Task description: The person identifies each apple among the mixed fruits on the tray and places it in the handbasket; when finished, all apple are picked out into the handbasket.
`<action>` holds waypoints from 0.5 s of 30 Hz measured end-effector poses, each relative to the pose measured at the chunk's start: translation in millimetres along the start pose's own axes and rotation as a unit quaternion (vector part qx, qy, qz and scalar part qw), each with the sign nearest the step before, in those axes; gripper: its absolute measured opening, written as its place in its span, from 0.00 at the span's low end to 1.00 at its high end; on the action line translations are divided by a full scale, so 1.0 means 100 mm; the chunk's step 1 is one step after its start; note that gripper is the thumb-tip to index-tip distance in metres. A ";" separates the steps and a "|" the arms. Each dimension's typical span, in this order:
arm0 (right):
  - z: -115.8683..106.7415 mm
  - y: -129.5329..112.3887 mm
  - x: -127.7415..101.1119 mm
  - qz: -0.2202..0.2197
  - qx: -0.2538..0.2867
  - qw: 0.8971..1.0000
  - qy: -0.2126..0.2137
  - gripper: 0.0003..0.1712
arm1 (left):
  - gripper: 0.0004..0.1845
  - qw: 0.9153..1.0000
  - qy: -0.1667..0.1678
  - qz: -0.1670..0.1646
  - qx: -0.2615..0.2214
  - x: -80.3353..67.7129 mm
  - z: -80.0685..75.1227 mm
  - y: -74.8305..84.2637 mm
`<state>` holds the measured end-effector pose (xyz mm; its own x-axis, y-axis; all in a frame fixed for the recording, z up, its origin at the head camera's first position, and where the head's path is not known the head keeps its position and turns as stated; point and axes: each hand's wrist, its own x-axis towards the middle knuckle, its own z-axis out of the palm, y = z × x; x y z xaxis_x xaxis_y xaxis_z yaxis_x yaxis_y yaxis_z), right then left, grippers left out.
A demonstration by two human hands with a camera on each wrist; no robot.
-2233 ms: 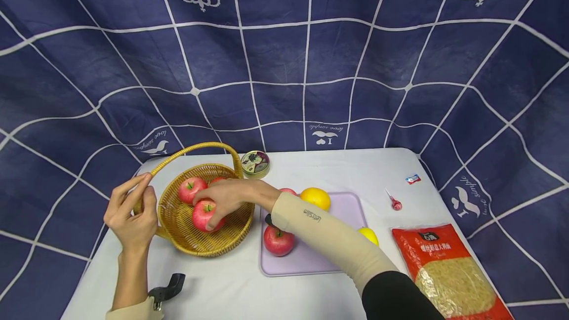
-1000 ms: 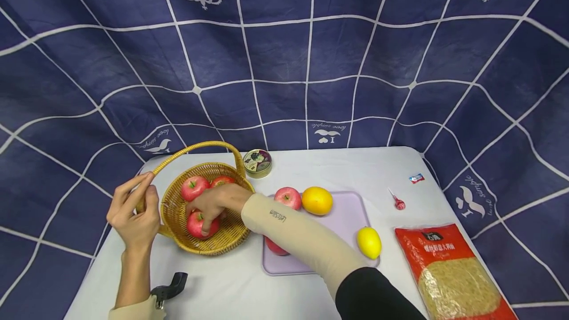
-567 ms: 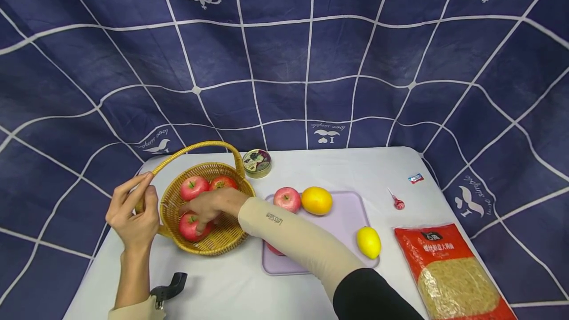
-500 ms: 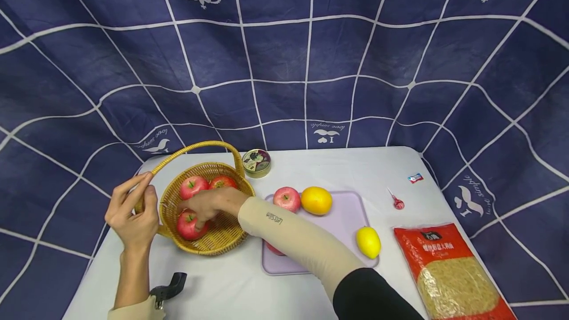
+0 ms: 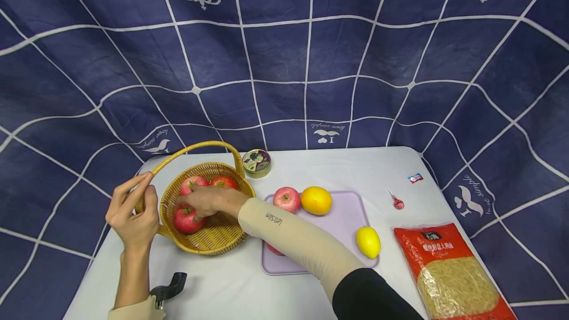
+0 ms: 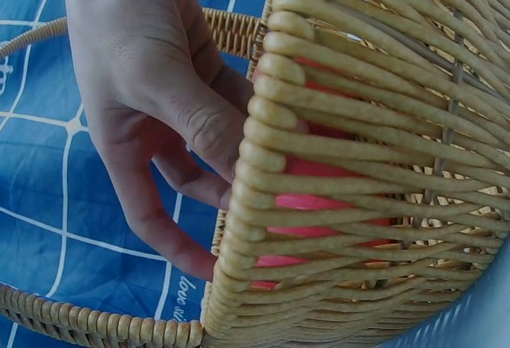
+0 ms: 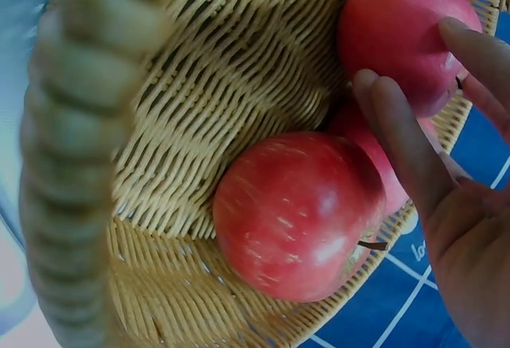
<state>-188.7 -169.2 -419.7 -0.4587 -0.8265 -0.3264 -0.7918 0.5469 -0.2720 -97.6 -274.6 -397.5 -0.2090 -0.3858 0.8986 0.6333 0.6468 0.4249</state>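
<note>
My left hand (image 5: 133, 211) holds the arched handle (image 5: 200, 146) of a wicker basket (image 5: 218, 248). In the left wrist view my thumb and fingers lie behind the basket's rim, and pink apple skin shows through the weave. Inside the basket my right hand (image 5: 206, 201) touches the nearest red apple (image 5: 185, 222), the thumb at its right side. The right wrist view shows that apple (image 7: 398, 37) beside my rather straight fingers (image 7: 406, 141). Two more apples sit at the far side, one (image 5: 193, 183) partly behind my fingers, the other (image 5: 223, 182) to its right.
Right of the basket, a lilac tray (image 5: 351, 206) bears an apple (image 5: 286, 199), an orange-yellow fruit (image 5: 316, 200), a lemon (image 5: 368, 242) and an apple mostly under my sleeve. A round tin (image 5: 257, 163), lollipop (image 5: 397, 203), small wrapped candy (image 5: 415, 178) and pasta bag (image 5: 453, 275) lie around.
My right hand has moved left with the nearest apple inside the basket. Its fingers have since lifted toward the far apple. The left hand has stayed on the handle.
</note>
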 end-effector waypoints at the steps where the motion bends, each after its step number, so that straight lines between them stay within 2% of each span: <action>1: 0.00 0.00 0.00 0.003 -0.001 1.000 0.001 0.37 | 0.07 1.000 0.000 0.001 0.001 0.00 0.00 0.00; 7: 0.00 0.00 -0.01 0.009 0.003 1.000 -0.002 0.37 | 0.08 1.000 -0.002 0.002 0.001 0.00 0.00 0.00; 15: -0.03 0.05 -0.03 -0.018 0.018 1.000 -0.004 0.36 | 0.07 1.000 -0.002 0.002 -0.001 0.00 0.00 0.00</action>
<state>-192.3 -164.3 -417.7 -0.4270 -0.8446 -0.3231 -0.7927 0.5215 -0.3156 -97.7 -274.9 -397.5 -0.2104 -0.3802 0.9007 0.6354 0.6470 0.4215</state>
